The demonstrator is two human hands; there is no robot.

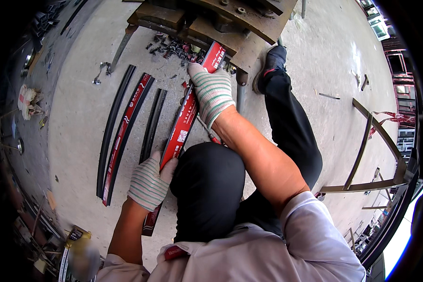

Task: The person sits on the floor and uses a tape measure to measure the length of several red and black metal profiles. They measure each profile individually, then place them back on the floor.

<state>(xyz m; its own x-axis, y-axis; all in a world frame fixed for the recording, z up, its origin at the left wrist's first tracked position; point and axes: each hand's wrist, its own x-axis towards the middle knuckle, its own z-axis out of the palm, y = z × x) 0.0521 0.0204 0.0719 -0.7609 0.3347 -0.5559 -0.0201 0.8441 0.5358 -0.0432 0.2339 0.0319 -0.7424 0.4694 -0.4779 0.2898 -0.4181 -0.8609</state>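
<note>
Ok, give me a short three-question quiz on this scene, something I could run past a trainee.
1. True or false: both hands wear striped knit gloves.
2. Where does the right hand hold the long red strip?
A. at its far end, by the rusty steel machine base
B. at its near end, by the knee
C. nowhere
3. Fill in: the left hand grips the strip beside the person's bent ____.

Key
1. True.
2. A.
3. Knee: the black-trousered knee is right next to that hand. Other dark and red strips lie on the concrete floor to the left.
</note>
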